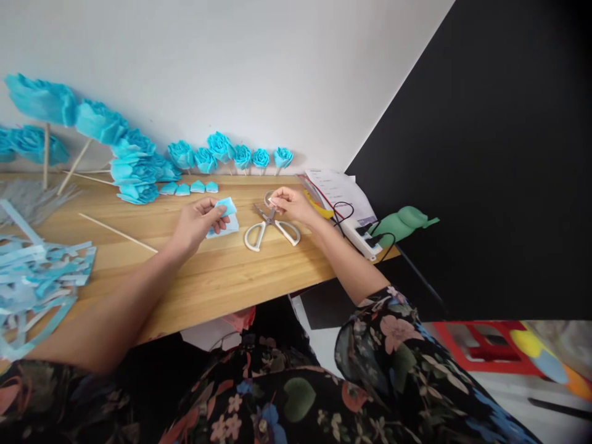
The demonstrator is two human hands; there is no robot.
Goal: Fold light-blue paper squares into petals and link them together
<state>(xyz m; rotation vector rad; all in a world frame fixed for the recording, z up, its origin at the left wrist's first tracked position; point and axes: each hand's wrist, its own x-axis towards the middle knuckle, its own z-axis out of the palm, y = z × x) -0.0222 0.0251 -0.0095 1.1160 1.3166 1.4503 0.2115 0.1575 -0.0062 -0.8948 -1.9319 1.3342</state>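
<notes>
My left hand [198,225] pinches a small folded piece of light blue paper [226,205] between thumb and fingers. Under those fingers lies a paler blue sheet [226,227], partly hidden by the hand. My right hand [293,203] has thumb and forefinger closed on something small and whitish, too small to name. Behind its fingertips a pale ring [267,197], perhaps a tape roll, shows in part. Just below the right hand, scissors with white handles [287,233] lie spread on the wooden table [222,283]. Several folded blue paper pieces [197,186] lie in a row beyond the left hand.
Blue paper roses on sticks [221,147] line the wall. Cut paper strips [41,283] heap at left, near a thin stick [118,233]. At right are a power strip [363,239] with black cables, printed sheets [340,191], a yellow object [319,206] and a green figure [402,223].
</notes>
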